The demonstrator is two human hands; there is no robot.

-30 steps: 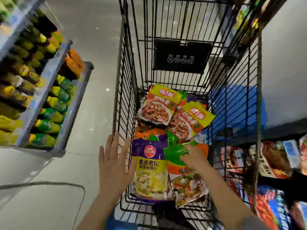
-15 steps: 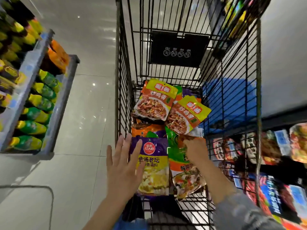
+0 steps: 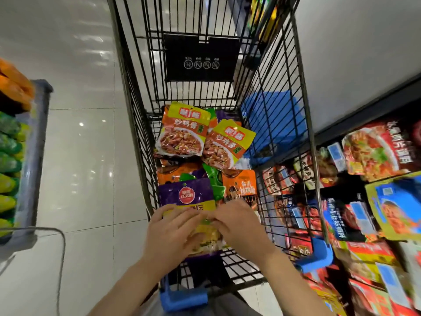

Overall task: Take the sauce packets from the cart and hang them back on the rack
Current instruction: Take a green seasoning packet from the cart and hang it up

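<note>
In the cart [image 3: 282, 124]: several sauce packets unhung. Left hand [image 3: 169, 236] and right hand [image 3: 239, 224] both closing on the purple packet [image 3: 186, 195]. Task barely begun, seemingly.

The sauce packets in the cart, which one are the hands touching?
The purple packet with the red round logo, nearest the person. Both the left hand and right hand rest on its yellow lower half; the other packets lie untouched.

Your one head camera looks steeply down into the cart [image 3: 282, 124], close over both hands; floor [image 3: 86, 156] left, shelves [image 3: 373, 201] right.
</note>
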